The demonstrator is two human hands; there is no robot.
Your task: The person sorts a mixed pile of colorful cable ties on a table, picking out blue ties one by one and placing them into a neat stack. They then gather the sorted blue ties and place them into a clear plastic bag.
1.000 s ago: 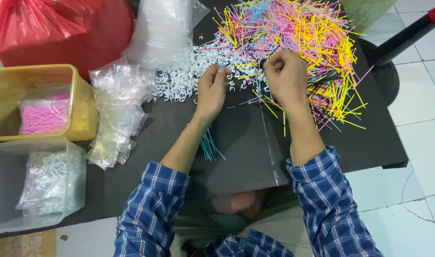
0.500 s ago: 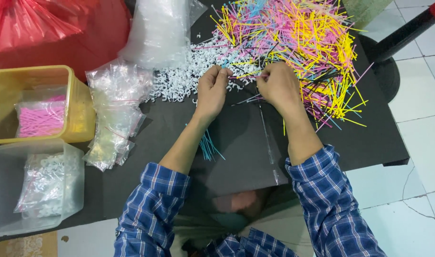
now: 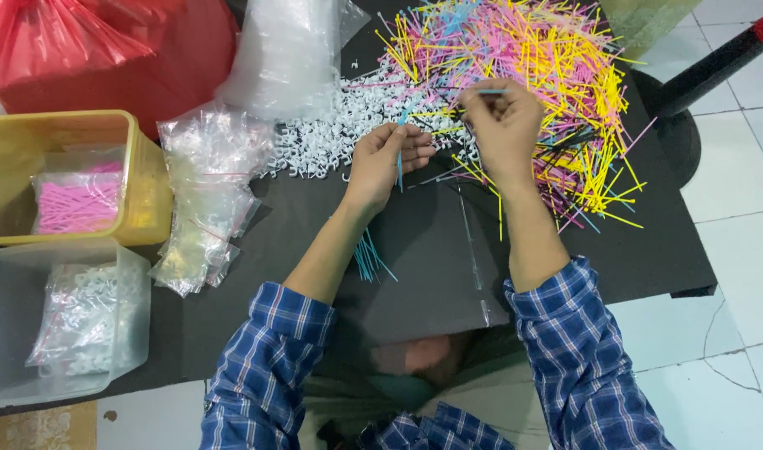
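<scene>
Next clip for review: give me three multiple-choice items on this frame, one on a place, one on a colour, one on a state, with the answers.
1. Where does the yellow bin stand?
A. left edge of the table
B. right edge
C. on the floor

2. What colour is the stick that the left hand holds?
A. black
B. blue
C. red

3. How is the right hand?
A. flat on the table
B. pinching a thin stick above the coloured pile
C. inside the clear tub

Answers: 1 A, it sits far left above the clear tub. 2 B, a blue stick crosses its fingers. 3 B, fingertips grip a stick.
</scene>
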